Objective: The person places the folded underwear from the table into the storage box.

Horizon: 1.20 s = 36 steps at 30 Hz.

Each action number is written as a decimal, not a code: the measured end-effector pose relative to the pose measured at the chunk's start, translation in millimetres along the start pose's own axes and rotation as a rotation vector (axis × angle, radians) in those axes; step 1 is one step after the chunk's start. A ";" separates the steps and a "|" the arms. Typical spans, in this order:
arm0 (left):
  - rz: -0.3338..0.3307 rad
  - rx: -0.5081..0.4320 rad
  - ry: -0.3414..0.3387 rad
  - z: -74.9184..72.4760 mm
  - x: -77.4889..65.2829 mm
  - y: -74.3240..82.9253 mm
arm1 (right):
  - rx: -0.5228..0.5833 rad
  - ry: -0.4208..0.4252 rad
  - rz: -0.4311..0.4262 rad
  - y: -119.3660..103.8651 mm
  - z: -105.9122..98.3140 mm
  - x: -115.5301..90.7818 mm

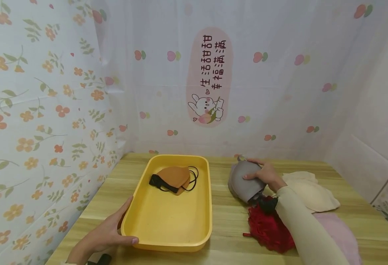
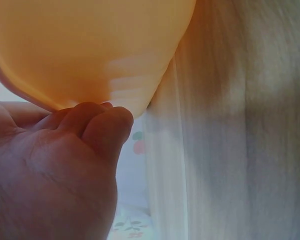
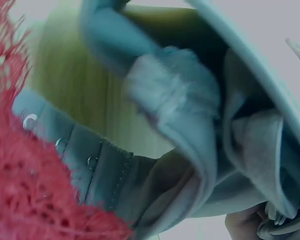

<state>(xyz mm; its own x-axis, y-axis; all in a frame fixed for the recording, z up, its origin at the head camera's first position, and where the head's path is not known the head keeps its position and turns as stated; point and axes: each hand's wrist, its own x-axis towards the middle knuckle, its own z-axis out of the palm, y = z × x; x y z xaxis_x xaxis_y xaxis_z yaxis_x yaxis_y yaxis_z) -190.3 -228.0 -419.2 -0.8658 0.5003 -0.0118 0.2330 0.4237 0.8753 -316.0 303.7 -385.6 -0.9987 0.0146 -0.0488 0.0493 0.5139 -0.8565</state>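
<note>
In the head view my left hand (image 1: 102,233) holds the near left corner of a yellow tray (image 1: 208,206), thumb along the near side. The left wrist view shows that hand's fingers (image 2: 107,125) bent against the tray wall (image 2: 85,50). Inside the tray lies a folded orange-brown bra (image 1: 174,176) with black straps. To the tray's right, my right hand (image 1: 265,175) grips a grey bra (image 1: 243,180) by its cup. The right wrist view shows the grey bra's hook band (image 3: 75,145) and twisted fabric close up; only a bit of the fingers (image 3: 242,225) appears.
A red lace garment (image 1: 268,228) lies in front of the grey bra, partly under my right forearm. Cream cups (image 1: 313,191) and a pink piece (image 1: 339,232) lie further right on the wood-grain table (image 1: 227,235). A dark object (image 1: 104,259) sits by my left wrist. Patterned curtains surround the table.
</note>
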 end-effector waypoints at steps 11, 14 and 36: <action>0.025 -0.014 0.002 -0.5 2.5 2.4 | 0.150 0.036 0.067 -10.1 -6.5 -2.2; 0.026 -0.018 0.000 -0.4 2.9 1.8 | 0.184 0.033 0.076 -13.2 -6.4 -2.6; 0.019 -0.032 -0.005 1.1 1.2 -1.6 | 0.399 0.022 0.054 -44.2 4.5 -4.4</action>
<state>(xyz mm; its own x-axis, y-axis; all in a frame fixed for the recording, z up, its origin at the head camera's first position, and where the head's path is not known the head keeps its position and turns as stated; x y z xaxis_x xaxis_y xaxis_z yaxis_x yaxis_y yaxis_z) -191.2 -227.3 -421.1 -0.8589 0.5121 0.0026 0.2352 0.3901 0.8902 -313.7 277.1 -349.8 -0.9943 0.0535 -0.0919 0.0985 0.1381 -0.9855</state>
